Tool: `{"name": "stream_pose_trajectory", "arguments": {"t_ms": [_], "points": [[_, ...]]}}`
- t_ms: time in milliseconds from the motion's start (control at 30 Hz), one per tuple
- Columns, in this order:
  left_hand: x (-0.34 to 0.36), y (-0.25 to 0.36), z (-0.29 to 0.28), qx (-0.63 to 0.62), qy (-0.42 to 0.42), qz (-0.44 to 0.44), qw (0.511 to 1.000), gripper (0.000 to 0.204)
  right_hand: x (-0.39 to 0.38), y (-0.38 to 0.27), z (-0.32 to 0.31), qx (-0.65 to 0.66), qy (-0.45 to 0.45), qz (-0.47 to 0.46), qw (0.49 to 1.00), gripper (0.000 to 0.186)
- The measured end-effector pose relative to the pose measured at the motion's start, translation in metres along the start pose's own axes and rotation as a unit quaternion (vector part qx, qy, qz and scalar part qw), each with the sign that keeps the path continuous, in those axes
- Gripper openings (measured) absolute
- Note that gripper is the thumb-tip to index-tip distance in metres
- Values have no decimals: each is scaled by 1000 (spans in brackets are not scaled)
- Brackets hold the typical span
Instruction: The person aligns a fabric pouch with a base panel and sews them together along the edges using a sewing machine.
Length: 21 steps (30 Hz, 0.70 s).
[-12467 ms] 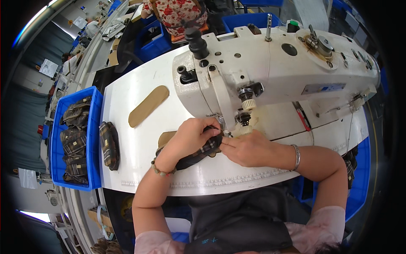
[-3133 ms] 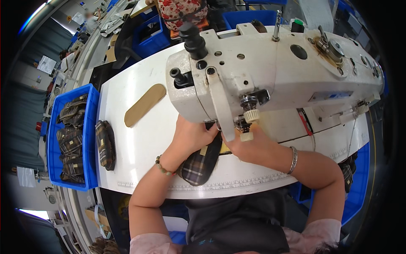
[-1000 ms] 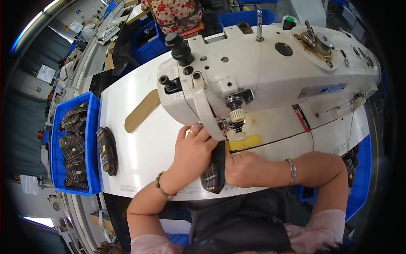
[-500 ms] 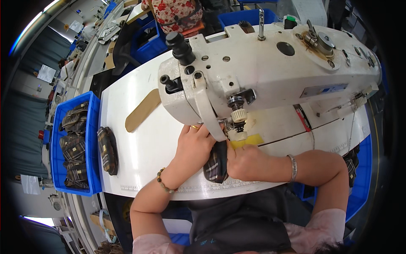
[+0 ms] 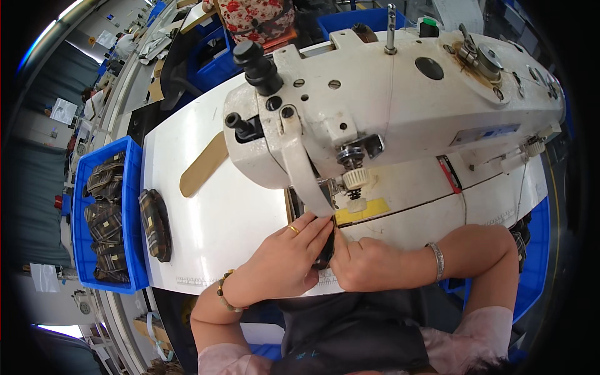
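A white sewing machine (image 5: 406,100) stands over the white table. Under its head lies a dark plaid fabric piece (image 5: 324,255), mostly covered by my hands, with a tan edge showing at its left; the needle point is hidden. My left hand (image 5: 286,259) rests on the piece from the left, fingers together and pointing toward the presser area. My right hand (image 5: 369,265) grips its right side, index finger forward and other fingers curled. A yellow strip (image 5: 365,209) marks the bed just right of the needle area.
A tan oblong piece (image 5: 201,164) and a folded plaid piece (image 5: 155,225) lie left of the machine. Beside the table is a blue bin (image 5: 134,212) of plaid items; another bin (image 5: 530,262) is at right. A red-handled tool (image 5: 449,174) lies on the bed. Behind, someone wears floral clothing (image 5: 256,15).
My left hand has slid down from under the machine head toward me and now covers the front of the plaid piece. My right hand has shifted slightly toward me.
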<state>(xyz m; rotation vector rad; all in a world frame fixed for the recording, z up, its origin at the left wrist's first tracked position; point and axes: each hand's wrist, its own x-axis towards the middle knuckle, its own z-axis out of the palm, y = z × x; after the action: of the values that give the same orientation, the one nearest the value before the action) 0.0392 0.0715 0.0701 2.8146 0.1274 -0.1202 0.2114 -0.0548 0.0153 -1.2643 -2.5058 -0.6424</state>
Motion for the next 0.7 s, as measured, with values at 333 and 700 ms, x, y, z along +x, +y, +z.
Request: {"name": "stream_pose_trajectory", "arguments": {"t_ms": [333,700], "points": [[4,0,19,115,72,10,991,52,-3,-4,2,3,21,-19,1000,17],[8,1,19,128,88,25,988,48,-2,-6,4,16,22,0,1000,16]]}}
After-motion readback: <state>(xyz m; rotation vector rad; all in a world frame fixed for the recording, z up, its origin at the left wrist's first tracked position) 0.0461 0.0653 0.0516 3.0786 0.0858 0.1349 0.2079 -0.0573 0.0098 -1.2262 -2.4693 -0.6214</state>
